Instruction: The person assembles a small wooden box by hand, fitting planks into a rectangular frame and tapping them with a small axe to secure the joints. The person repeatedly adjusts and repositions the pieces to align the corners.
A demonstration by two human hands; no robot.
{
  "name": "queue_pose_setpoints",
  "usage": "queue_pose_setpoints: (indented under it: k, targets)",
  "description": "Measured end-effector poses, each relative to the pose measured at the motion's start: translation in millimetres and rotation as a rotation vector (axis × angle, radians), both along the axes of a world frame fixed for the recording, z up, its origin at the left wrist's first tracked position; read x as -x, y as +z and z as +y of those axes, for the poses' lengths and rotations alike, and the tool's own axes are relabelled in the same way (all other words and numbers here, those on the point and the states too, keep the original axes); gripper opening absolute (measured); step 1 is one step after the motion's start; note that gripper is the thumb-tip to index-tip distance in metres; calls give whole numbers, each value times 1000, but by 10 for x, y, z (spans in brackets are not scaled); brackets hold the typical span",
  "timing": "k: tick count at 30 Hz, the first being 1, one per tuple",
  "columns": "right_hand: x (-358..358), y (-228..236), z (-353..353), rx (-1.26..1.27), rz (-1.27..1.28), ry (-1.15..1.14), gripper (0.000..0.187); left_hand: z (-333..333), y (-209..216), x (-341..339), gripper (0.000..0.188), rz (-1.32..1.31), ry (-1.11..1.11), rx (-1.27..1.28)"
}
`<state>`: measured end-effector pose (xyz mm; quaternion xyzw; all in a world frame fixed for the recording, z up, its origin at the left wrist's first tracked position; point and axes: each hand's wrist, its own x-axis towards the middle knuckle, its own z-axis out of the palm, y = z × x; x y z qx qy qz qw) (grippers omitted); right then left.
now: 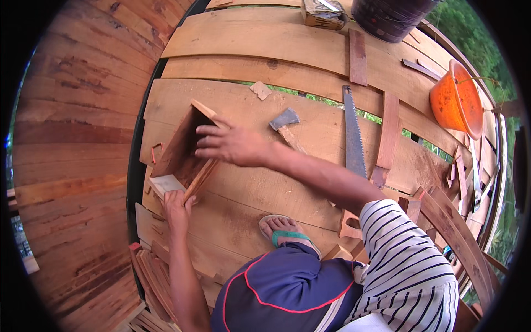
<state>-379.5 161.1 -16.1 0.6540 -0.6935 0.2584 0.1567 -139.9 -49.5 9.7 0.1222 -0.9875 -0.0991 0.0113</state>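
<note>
A four-sided wooden box (180, 150) is tilted near the wall on the left, its open side facing up and its inside dark brown. My left hand (177, 210) grips its near corner, beside a pale end piece, with the fingers curled round the edge. Over the right-hand side of the box my right hand (238, 145) reaches with fingers stretched out; whether they touch the wood I cannot tell. A hatchet (285, 119) lies just beyond my right forearm, which hides part of its handle. Farther right is a handsaw (354, 130), its blade partly behind the same arm.
Floor planks (249, 188) have gaps between them. At left rises a plank wall (83, 138). An orange bucket (442, 102) lies tipped at right; a dark bucket (390, 19) and a carton (323, 19) stand at the far side. Loose boards (387, 133) lie around, several beside my legs.
</note>
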Motion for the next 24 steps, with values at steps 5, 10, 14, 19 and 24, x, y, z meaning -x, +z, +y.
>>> queue_pose_setpoints:
  k: [5,10,14,19,24]
  targets:
    - [664,194,129,-442,-15,167,43,9,-10,-11,25,59,-25,-9]
    - [773,107,-24,-427,-139,340,31,-9,-30,-25,24,67,-13,-28]
    - [812,-18,-56,-424,-151,375,26,99,164,121,38,-218,122,57]
    - [782,14,-79,-474,-135,370,23,401,346,644,72,-197,-26,252]
    - [733,91,-20,-412,-133,328,25,734,279,1416,71,-258,-8,-310]
